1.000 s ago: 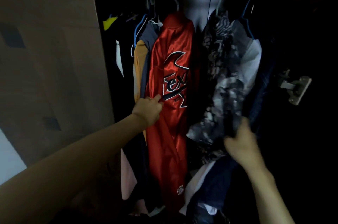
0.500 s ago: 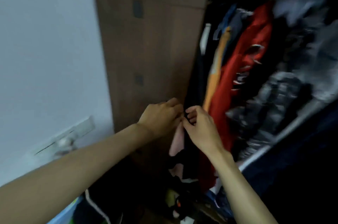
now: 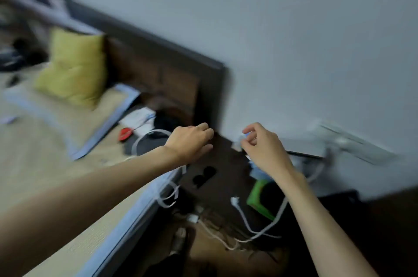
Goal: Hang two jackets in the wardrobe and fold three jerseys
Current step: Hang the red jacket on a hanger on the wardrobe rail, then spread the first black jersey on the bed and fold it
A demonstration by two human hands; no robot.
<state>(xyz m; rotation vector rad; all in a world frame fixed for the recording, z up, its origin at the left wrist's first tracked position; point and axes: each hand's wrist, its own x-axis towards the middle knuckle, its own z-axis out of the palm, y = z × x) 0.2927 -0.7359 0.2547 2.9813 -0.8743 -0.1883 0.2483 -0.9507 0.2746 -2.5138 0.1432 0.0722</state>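
Both arms are reaching forward over the gap between a bed and a dark bedside table, and the whole view is smearing with blur. The left hand is hovering with its fingers curled loosely inward, its grip holding nothing. The right hand is hanging beside it, a little apart, thumb and forefinger drawn close together; whether that grip is pinching anything I cannot tell, since the pale blur at its fingertips is too soft to read. No jacket or jersey is showing clearly anywhere; dark clothing may be lying at the far left edge, but it is too blurred to name. A yellow-green pillow is leaning against the dark headboard, white cables are trailing across the floor, and a green box is sitting on the table beneath the right forearm.
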